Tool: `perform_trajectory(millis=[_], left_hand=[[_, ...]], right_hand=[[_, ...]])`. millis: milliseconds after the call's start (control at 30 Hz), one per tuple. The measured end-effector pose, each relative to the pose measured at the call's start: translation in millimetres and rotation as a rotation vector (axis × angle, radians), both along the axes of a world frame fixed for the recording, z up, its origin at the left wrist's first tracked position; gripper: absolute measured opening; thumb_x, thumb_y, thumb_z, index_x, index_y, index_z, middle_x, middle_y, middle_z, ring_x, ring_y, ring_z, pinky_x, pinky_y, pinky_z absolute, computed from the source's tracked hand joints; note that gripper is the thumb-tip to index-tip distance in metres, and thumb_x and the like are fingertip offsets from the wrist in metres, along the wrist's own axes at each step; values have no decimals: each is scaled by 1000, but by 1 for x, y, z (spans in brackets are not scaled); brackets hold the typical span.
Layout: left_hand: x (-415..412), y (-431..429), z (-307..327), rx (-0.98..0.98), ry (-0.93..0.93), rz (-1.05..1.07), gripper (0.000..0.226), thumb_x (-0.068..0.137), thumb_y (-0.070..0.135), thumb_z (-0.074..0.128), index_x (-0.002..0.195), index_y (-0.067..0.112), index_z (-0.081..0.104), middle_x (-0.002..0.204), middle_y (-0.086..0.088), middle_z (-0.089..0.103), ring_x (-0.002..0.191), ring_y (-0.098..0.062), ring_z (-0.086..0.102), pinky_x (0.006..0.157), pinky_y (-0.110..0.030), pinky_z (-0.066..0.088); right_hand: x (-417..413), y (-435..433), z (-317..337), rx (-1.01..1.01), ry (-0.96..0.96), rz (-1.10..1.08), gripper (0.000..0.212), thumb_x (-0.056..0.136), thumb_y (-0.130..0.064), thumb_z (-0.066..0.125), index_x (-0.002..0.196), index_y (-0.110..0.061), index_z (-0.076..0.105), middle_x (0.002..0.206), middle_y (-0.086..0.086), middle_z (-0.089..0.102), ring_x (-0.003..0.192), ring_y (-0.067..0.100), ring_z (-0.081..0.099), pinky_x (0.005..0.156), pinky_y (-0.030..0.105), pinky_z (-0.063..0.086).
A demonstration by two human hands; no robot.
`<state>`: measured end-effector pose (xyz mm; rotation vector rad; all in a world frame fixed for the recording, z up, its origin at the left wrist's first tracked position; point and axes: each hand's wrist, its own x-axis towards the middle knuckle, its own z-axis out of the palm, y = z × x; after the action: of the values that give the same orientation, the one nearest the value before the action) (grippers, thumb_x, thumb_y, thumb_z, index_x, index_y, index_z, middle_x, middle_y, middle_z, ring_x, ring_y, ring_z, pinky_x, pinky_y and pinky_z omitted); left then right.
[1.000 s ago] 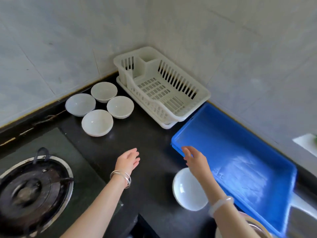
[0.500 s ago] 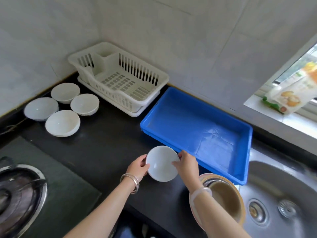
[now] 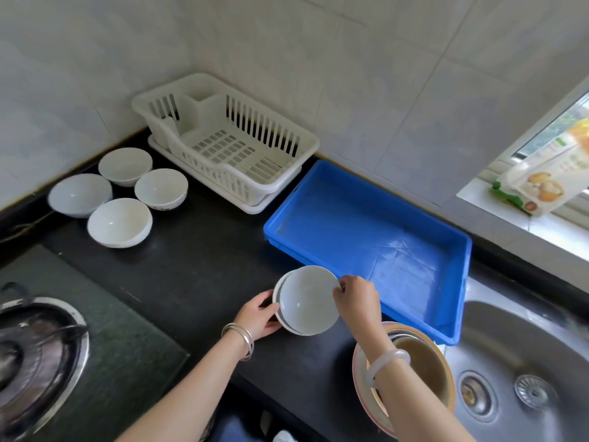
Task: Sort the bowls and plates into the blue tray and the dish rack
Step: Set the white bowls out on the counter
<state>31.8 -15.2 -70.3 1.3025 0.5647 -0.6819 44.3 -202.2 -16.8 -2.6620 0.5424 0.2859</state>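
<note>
Nearest in my feed, a tan bowl [image 3: 417, 362] nested in a pink-rimmed dish sits at the edge of the steel sink [image 3: 526, 346], and the right forearm, wearing a pale bangle [image 3: 387, 362], crosses over it. To the left, a gas burner [image 3: 38, 352] fills the corner of the frame.

At centre, above the black surface [image 3: 191, 266], both grips hold two stacked white dishes [image 3: 307, 301], tilted toward my camera. The left grip [image 3: 258, 317], silver bangles at its wrist, is curled round the stack's left edge. The right grip [image 3: 357, 301] is clamped on the upper dish, fingertips [image 3: 340, 287] pinching its right rim. I cannot tell whether the stack's lower edge touches the surface. The stack is just beside the near wall of the blue tray [image 3: 350, 218], outside it.

The tray lies on the surface between the sink and the white dish rack [image 3: 306, 138], which stands in the tiled corner on its drip tray. Left of the rack, four white bowls [image 3: 121, 223] stand upright in a close cluster on the surface, well apart from the grips.

At far right, a printed packet [image 3: 541, 183] leans on the window sill.
</note>
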Motion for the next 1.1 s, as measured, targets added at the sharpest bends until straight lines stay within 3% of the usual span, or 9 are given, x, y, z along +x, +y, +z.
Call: perform_trajectory(millis=[67, 233, 300, 367, 467, 600, 700, 1000, 1100], left_hand=[[0, 0, 1, -36, 24, 26, 41, 88, 6, 54, 127, 20, 51, 107, -8, 61, 98, -29, 63, 66, -30, 57], [-1, -1, 2, -4, 12, 43, 45, 85, 7, 58, 126, 22, 52, 109, -7, 60, 93, -30, 65, 61, -30, 58], [-2, 2, 5, 30, -3, 51, 45, 83, 7, 60, 126, 20, 52, 113, -9, 59, 95, -33, 65, 64, -33, 59], [-3, 9, 8, 36, -6, 103, 42, 83, 5, 59, 123, 19, 54, 106, -7, 60, 92, -32, 66, 65, -35, 59], [-3, 31, 17, 18, -11, 239, 38, 87, 2, 54, 120, 21, 53, 100, -7, 60, 83, -31, 66, 59, -33, 56], [0, 75, 28, 1, -40, 421, 37, 88, -1, 52, 121, 16, 53, 112, -15, 56, 80, -32, 65, 66, -37, 53], [3, 109, 32, 17, -60, 519, 40, 87, 0, 54, 125, 13, 53, 118, -15, 55, 85, -33, 65, 75, -40, 52], [14, 186, 20, 22, -61, 821, 41, 85, 3, 55, 125, 12, 53, 115, -20, 58, 82, -26, 66, 81, -41, 53], [17, 197, 16, 34, -46, 891, 37, 86, 2, 54, 122, 12, 54, 106, -19, 59, 73, -23, 66, 75, -38, 55]], right_hand=[[1, -5, 4, 40, -19, -38, 17, 81, -9, 48, 72, -4, 61, 65, 11, 58, 71, 37, 50, 49, 26, 30], [2, -17, 14, 191, -18, -105, 14, 83, -14, 55, 71, -14, 62, 67, 2, 60, 73, 26, 54, 53, 23, 39], [4, -16, 18, 264, -13, -129, 11, 83, -15, 57, 76, -13, 66, 78, 6, 67, 76, 28, 63, 66, 32, 55], [7, -13, 24, 321, -27, -143, 12, 81, -14, 58, 77, -10, 68, 81, 9, 70, 77, 30, 67, 73, 42, 59], [15, -5, 34, 414, -72, -161, 13, 78, -11, 58, 72, -5, 68, 74, 7, 68, 70, 28, 69, 69, 43, 61], [38, 18, 45, 518, -103, -151, 15, 77, -11, 58, 66, -18, 66, 76, 2, 68, 57, 14, 67, 50, 22, 56], [59, 43, 45, 587, -79, -128, 15, 79, -10, 59, 68, -19, 65, 86, 1, 67, 62, 14, 67, 43, 13, 49], [120, 135, 17, 787, 36, -169, 7, 85, -6, 63, 84, -13, 62, 96, 3, 59, 83, 23, 65, 47, 19, 54], [136, 162, 9, 808, 49, -165, 20, 85, -4, 61, 71, -18, 60, 95, 5, 60, 87, 24, 64, 45, 18, 53]])
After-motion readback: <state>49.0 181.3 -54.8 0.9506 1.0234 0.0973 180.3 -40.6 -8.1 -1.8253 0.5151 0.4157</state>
